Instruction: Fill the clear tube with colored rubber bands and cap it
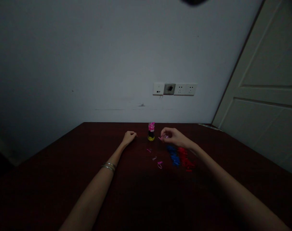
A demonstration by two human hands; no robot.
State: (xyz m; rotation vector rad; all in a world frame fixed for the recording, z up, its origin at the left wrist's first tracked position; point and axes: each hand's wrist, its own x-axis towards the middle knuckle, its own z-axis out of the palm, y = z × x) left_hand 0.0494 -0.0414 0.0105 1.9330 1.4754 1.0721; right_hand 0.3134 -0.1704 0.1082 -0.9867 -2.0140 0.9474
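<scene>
Dark red-brown surface point(136, 189), pale wall point(112, 64) behind. Left wrist: metallic bangles point(108, 166). Left hand point(129, 137) low over the surface, fingers curled; can't tell if it's gripping anything. Next, small clear container point(151, 132), upright: yellow at bottom, dark band mid, pink on top. Nearer the camera, three loose bits: pink clip point(149, 150), pale loop point(154, 158), bigger pink loop point(159, 165). Right hand point(174, 136), just right of container, fingertips pinched on a small pink piece point(159, 138). Below it, blue pile point(173, 155), then red pile point(185, 159). Far right, panelled door point(263, 112).
</scene>
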